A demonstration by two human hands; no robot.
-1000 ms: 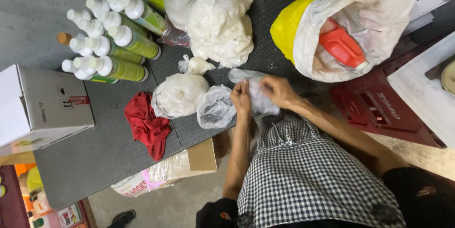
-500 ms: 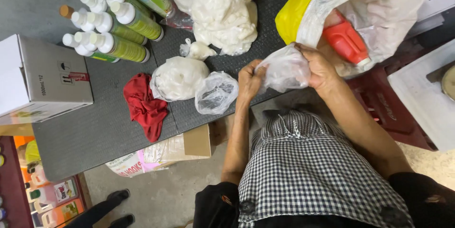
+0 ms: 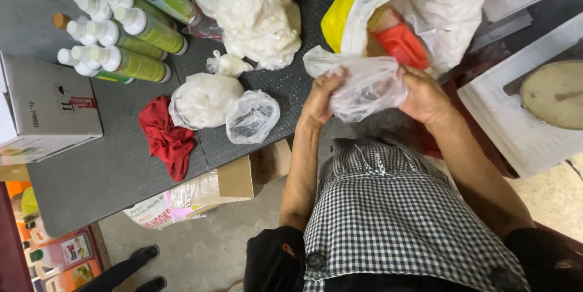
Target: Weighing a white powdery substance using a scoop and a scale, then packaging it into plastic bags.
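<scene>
On the dark grey table (image 3: 91,176) the biggest thing is a yellow sack (image 3: 340,16) with a white liner, lying open at the far right corner with a red scoop (image 3: 401,43) inside its mouth. Next to it, toward the middle of the far edge, sits a large clear bag of white powder (image 3: 261,13). At the left edge rests a grey cardboard box (image 3: 45,107), and beyond it lies a cluster of green bottles (image 3: 133,37) with white caps, all on their sides. Nearer the front edge are a smaller filled bag of white powder (image 3: 203,101), a red cloth (image 3: 167,140) just left of it, an empty crumpled clear bag (image 3: 252,116) touching it on the right, and a tiny knotted bag (image 3: 228,64) behind.

Just off the table's front right corner, above the checked apron, both hands hold a thin clear plastic bag (image 3: 364,85) between them. The left hand (image 3: 322,98) has its fingers curled, pinching the bag's left side. The right hand (image 3: 425,95) is likewise curled and gripping the bag's right side, knuckles toward the camera. The bag is stretched loosely between the two grips, close beside the sack's mouth and the scoop.
</scene>
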